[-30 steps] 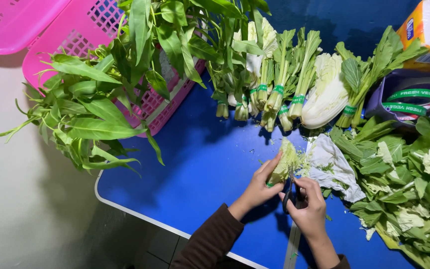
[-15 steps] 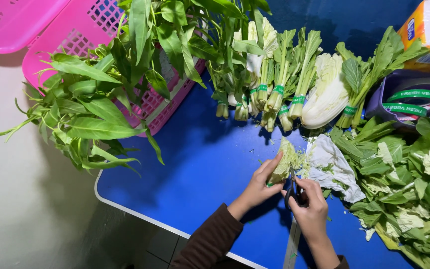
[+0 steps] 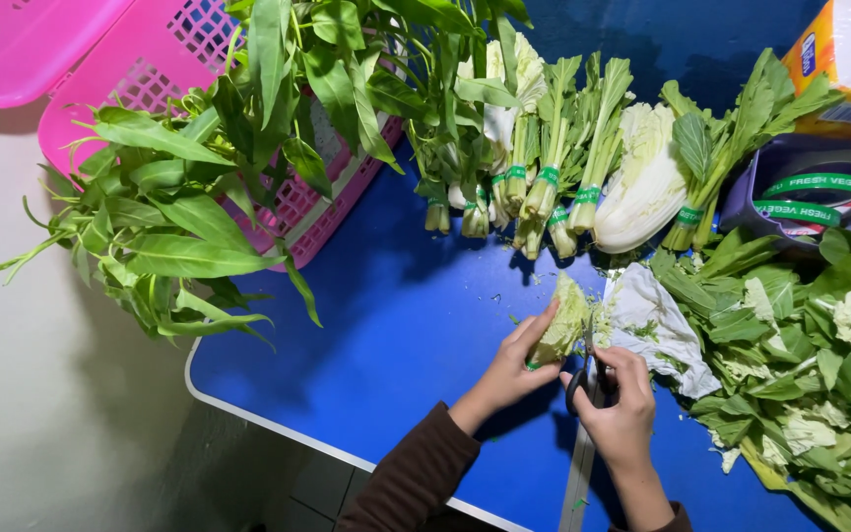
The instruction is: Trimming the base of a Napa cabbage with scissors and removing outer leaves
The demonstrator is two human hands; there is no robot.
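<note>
Head view: pale green cabbage wedge (image 3: 563,330), ragged-edged.

Glossy pink plastic basket (image 3: 164,74) with open latticework, smooth matt blue tabletop (image 3: 386,315), crinkly leafy greens (image 3: 800,365).

Pale green cabbage piece (image 3: 563,327), wedge-shaped, leafy tip pointing up and away, cut base toward the person, held just above the blue bench (image 3: 396,325) in the left hand (image 3: 514,369). Black-handled scissors (image 3: 588,369) in the right hand (image 3: 622,414), blades pointing up along the wedge's right edge, touching it. Small green shreds lie scattered just beside the wedge.
</note>
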